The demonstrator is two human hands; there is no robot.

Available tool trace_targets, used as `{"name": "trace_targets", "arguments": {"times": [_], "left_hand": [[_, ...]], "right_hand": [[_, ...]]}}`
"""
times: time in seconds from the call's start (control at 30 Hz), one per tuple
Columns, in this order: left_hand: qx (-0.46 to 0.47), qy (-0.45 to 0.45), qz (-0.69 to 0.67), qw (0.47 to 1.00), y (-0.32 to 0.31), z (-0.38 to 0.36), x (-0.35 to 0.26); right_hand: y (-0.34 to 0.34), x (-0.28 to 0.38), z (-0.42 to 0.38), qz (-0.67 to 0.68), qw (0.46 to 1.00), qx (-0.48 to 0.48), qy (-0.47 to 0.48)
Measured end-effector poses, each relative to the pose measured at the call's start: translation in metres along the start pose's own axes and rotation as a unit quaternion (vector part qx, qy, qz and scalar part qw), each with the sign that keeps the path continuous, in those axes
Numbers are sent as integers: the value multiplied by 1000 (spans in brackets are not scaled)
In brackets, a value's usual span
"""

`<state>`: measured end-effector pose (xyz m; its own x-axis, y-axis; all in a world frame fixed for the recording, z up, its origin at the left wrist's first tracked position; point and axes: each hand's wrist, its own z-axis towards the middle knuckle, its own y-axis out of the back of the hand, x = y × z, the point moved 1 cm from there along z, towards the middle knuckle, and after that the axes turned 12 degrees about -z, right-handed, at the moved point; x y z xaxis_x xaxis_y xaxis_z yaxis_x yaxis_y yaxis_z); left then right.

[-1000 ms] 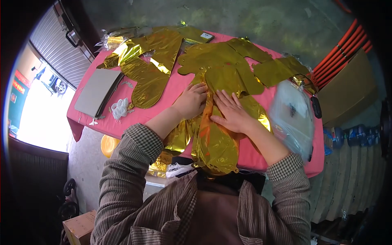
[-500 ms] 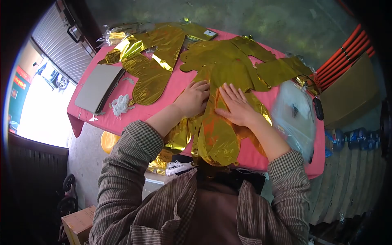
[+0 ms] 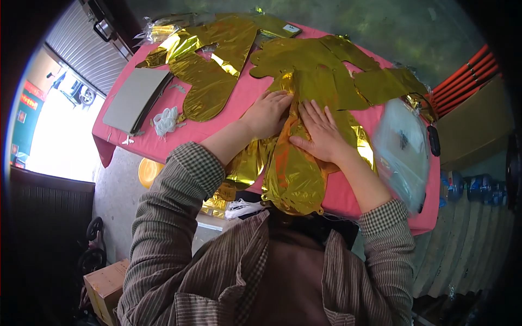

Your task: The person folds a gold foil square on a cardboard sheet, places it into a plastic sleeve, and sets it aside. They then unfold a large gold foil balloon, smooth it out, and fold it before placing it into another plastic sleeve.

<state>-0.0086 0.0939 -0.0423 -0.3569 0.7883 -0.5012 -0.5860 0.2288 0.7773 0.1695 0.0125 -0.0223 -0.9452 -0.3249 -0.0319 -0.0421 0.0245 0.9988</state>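
Observation:
Before me lies a flat, uninflated gold foil balloon [image 3: 296,187], its rounded end hanging near the table's front edge. My left hand [image 3: 268,115] is on its upper part, fingers bent together with the foil bunched beneath them; the fingertips are partly hidden. My right hand [image 3: 321,133] rests palm down on the foil's right side, fingers stretched out and the thumb apart. Between the hands the foil is creased into a raised fold. More flat gold foil [image 3: 321,73] spreads beyond them, and another rounded foil balloon [image 3: 209,100] lies to the left.
A pink cloth [image 3: 239,113] covers the table. On it are a grey flat case [image 3: 137,100], a bundle of white string [image 3: 166,120], a clear plastic bag [image 3: 402,146] and a small dark box [image 3: 285,31]. A cardboard box [image 3: 106,285] stands on the floor at left.
The whole view has shifted slightly, with the table appearing higher and further right. The foil between my hands is more bunched and creased. My right hand stays flat on it.

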Motion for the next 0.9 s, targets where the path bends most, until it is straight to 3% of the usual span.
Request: {"name": "trace_targets", "arguments": {"times": [0.2,0.3,0.37,0.5,0.57,0.9], "left_hand": [[27,35,-26,999,8,2,-5],[41,16,-40,998,13,1,0],[60,-47,54,996,22,-2,-2],[54,-35,24,998,41,-11,-8],[129,-27,-46,990,45,-14,-5],[63,-53,-57,995,39,-23,0]], "right_hand": [[-2,-1,0,-15,1000,-7,2],[-2,0,0,-24,1000,-3,0],[-4,-1,0,-27,1000,-7,2],[-2,-1,0,-32,999,1,4],[-2,-2,0,-30,1000,3,4],[7,8,4,-25,999,39,-6]]}}
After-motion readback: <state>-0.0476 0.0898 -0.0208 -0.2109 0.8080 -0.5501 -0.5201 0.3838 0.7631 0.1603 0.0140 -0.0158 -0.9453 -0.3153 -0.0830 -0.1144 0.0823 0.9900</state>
